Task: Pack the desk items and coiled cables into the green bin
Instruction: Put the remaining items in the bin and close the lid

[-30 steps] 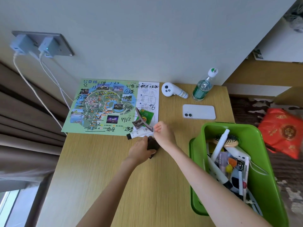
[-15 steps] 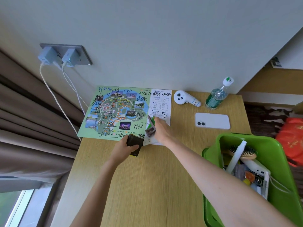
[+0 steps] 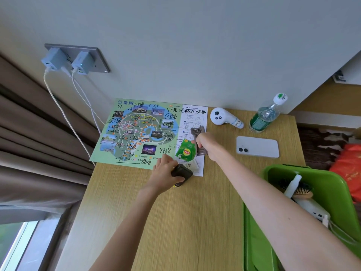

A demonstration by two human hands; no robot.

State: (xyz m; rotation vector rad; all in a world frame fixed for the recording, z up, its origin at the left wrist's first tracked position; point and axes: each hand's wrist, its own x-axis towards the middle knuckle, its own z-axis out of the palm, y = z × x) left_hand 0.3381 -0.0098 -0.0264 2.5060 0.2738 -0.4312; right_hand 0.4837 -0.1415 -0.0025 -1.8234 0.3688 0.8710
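Left hand [image 3: 164, 176] grips wallet [image 3: 182, 174], map [image 3: 136, 133] edge, right hand [image 3: 207, 142] pinches packet [image 3: 197, 131], perhaps

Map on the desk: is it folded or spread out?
Spread out: the map lies flat on the desk, its printed face showing.

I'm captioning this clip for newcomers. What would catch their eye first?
The bright park map, scrawled over with black handwriting, lies at the back of the desk. At its near right corner the left hand grips a dark wallet, while the right hand holds a grey packet. The green bin, with a hairbrush inside, sits at the desk's right end.
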